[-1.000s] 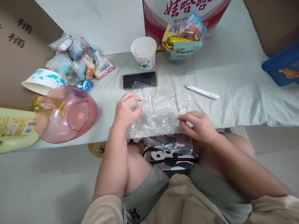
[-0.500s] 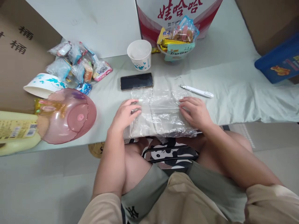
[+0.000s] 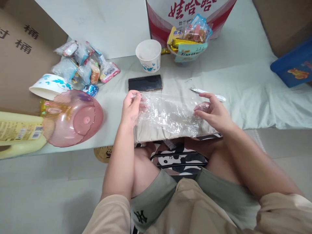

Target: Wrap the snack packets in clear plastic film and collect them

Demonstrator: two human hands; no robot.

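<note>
Crinkled clear plastic film (image 3: 170,113) spreads between my two hands, slightly raised over the front edge of the cloth-covered surface. My left hand (image 3: 133,105) has its thumb and fingers closed on the film's left end. At the other end, my right hand (image 3: 212,110) holds a bunched part of the film, its index finger raised and apart from the thumb. Just beyond the right fingers lies a white utility knife (image 3: 220,97), partly covered by them. A dark phone (image 3: 145,83) rests flat beyond the left hand.
A pink bowl (image 3: 96,122) lies tipped at the left, near a yellow jug (image 3: 24,131), a tilted paper tub (image 3: 48,86) and several wrapped snacks (image 3: 84,66). Toward the back stand a paper tub (image 3: 148,57), a snack-filled bowl (image 3: 190,53) and a box (image 3: 190,11). A blue package (image 3: 293,66) is right.
The film was lying flat under both hands; now it is lifted and gathered between them. My left hand has closed on its end, and my right hand has turned and taken hold of the other side.
</note>
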